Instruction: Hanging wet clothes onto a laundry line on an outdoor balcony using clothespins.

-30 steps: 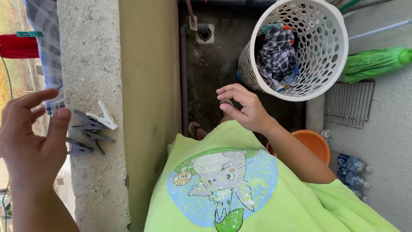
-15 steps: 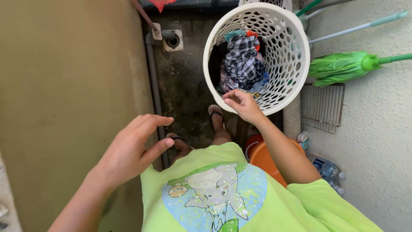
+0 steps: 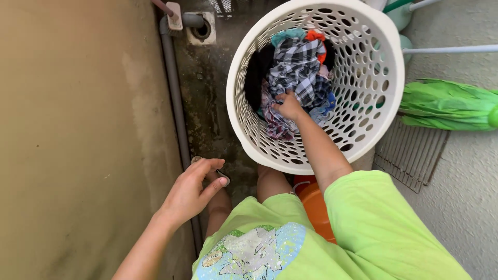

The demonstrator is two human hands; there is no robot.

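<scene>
Now, right hand: the right hand (image 3: pixel 289 105) reaches down inside the white perforated laundry basket (image 3: pixel 384 103), fingers closed on the checked cloth (image 3: pixel 298 65) at the top of the heap.
Left hand: the left hand (image 3: pixel 192 192) hangs loose and unclenched, holding nothing, beside the grey pipe (image 3: pixel 174 98) and well apart from the basket.
Clothes: the checked cloth lies on the crumpled pile in the basket's bottom, with teal and orange pieces at the far side.
Hidden: the right fingertips sink into the fabric; the orange bucket (image 3: pixel 314 205) is mostly covered by the green shirt (image 3: pixel 384 233); the feet are hard to make out.
Edges: the tan wall (image 3: pixel 78 140) closes the left side; the green mop (image 3: pixel 448 106) and wire rack (image 3: pixel 412 155) crowd the right; the basket mouth stays open above the pile.
</scene>
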